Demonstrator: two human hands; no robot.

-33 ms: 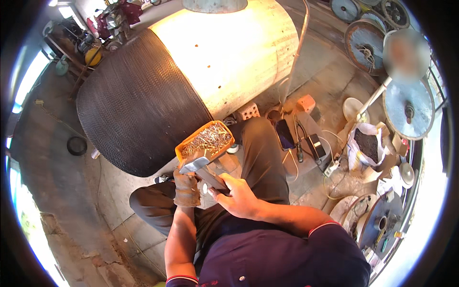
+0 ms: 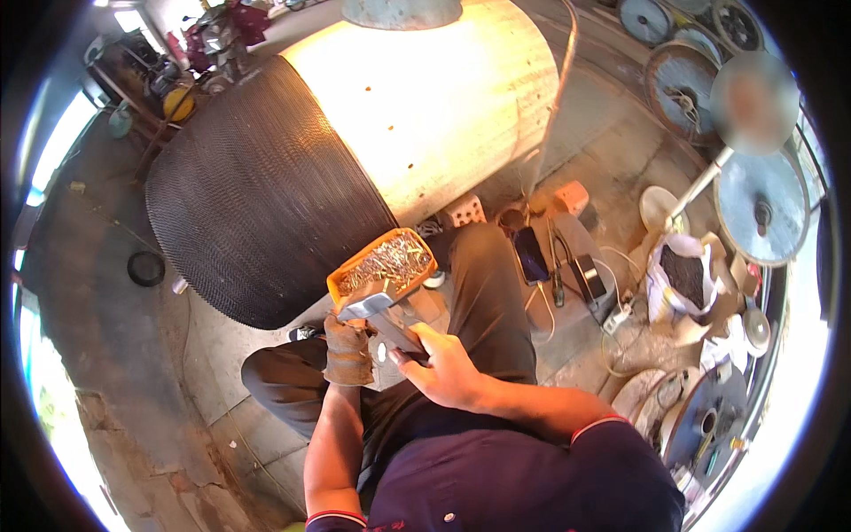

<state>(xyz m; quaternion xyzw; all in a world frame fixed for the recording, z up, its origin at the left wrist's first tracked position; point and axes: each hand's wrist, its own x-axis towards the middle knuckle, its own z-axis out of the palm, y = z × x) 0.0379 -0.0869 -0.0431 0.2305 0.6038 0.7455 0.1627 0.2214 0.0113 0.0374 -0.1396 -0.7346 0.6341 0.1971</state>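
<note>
My right hand (image 2: 441, 365), bare, is wrapped round the flat dark handle of a hammer (image 2: 397, 332). The hammer's grey metal head lies just above my left hand (image 2: 347, 353), which wears a worn brown glove. The gloved fingers are curled in; what they pinch, if anything, is hidden behind the hammer head. Beyond both hands sits an orange tray (image 2: 339, 285) full of small shiny nails or pins (image 2: 390, 262). Behind the tray stands a large drum (image 2: 266, 191), its left part wrapped in dark ridged rows and its right part a bare pale surface.
A bright lamp (image 2: 401, 12) hangs over the drum. On the right, a phone (image 2: 529, 257), pliers (image 2: 558, 266) and a black box (image 2: 587, 275) lie on a low surface. Past them are a white sack of dark bits (image 2: 683, 277) and large reels (image 2: 761, 208). A black ring (image 2: 145, 269) lies on the left floor.
The whole view has shifted slightly. Both hands and the hammer keep nearly the same pose over my lap.
</note>
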